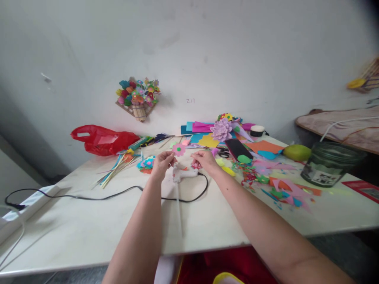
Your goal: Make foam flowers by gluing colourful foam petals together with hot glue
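My left hand (162, 164) is closed in a pinch on a pink foam flower (178, 149) with a green centre, held upright above the table. My right hand (205, 159) is a little to the right, its fingertips pressed together; whatever is between them is too small to make out. Just below both hands lies a white hot glue gun (186, 174), with a long glue stick (179, 211) sticking out toward me. Left of my left hand, a bunch of blue and pink foam flowers (146, 163) is partly hidden.
A black cord (118, 194) runs left to a power strip (32, 209). Foam scraps (284, 189), a phone (237, 149) and a green jar (322, 165) are on the right. A red bag (105, 141) and thin coloured sticks (114, 171) lie left. Foam sheets (192, 127) are at the back.
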Tool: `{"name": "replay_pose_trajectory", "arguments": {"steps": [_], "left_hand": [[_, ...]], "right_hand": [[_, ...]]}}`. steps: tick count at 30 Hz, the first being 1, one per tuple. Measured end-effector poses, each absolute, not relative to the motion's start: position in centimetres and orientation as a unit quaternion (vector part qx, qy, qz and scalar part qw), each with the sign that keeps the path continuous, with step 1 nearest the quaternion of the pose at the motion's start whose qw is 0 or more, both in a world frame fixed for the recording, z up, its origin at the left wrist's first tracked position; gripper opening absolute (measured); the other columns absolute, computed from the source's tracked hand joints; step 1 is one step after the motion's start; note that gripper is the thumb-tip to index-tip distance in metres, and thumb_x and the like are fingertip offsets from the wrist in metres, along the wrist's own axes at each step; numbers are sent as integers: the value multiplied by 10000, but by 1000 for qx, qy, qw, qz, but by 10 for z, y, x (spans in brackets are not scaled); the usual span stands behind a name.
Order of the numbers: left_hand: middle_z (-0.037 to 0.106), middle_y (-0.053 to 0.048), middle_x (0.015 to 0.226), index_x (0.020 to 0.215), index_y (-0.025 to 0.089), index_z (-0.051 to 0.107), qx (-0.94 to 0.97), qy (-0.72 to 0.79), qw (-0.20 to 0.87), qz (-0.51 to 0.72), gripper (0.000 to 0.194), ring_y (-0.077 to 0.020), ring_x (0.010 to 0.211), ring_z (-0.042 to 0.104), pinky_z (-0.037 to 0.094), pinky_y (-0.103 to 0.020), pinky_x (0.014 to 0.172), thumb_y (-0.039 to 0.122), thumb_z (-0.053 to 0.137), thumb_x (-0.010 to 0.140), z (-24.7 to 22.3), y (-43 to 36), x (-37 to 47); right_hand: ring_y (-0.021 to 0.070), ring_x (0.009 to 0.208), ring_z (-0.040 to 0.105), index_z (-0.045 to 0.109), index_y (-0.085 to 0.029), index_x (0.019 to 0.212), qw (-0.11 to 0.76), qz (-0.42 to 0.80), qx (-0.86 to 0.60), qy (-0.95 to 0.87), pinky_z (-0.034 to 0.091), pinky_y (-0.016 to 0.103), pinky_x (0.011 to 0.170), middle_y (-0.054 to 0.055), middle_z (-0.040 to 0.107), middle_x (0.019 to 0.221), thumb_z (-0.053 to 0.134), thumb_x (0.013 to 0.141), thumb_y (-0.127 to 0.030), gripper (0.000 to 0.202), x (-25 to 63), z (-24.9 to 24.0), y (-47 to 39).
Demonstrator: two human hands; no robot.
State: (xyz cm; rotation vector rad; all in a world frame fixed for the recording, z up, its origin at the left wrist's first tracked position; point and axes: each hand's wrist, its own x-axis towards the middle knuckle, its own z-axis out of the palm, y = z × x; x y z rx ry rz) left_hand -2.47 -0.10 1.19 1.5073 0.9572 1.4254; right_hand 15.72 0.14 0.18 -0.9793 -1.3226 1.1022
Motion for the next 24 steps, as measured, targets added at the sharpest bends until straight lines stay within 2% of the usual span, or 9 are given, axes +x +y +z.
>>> {"name": "replay_pose_trajectory", "arguments": {"steps": [4,10,19,24], "left_hand": [[534,35,507,732,144,533,558,402,405,603,305,-30,368,374,224,-169,373,404,653,626,11,4,-41],[482,57,451,713,152,505,502,452,366,640,355,-39,358,381,250,-168,369,422,673,554,9,10,-63],[475,55,451,684,164,467,396,549,253,692,229,-45,341,360,261,-176,364,348,575,602,5,17,-88],[448,54,433,638,164,482,355,604,255,666,213,-44,324,334,256,-186,350,347,578,589,0,16,-100]], "right_hand": [[44,317,402,546,-142,583,587,443,-413,-537,300,158,314,-25,543,437,577,665,-286,169,164,3,6],[41,305,366,508,-148,517,640,403,-440,-484,265,166,301,-31,510,402,573,629,-322,217,175,3,11],[46,314,380,519,-149,539,661,381,-455,-459,276,164,306,-26,518,406,558,635,-301,184,178,4,11],[47,309,385,529,-146,550,674,379,-454,-442,272,169,314,-36,516,409,551,637,-265,148,180,5,12]]}}
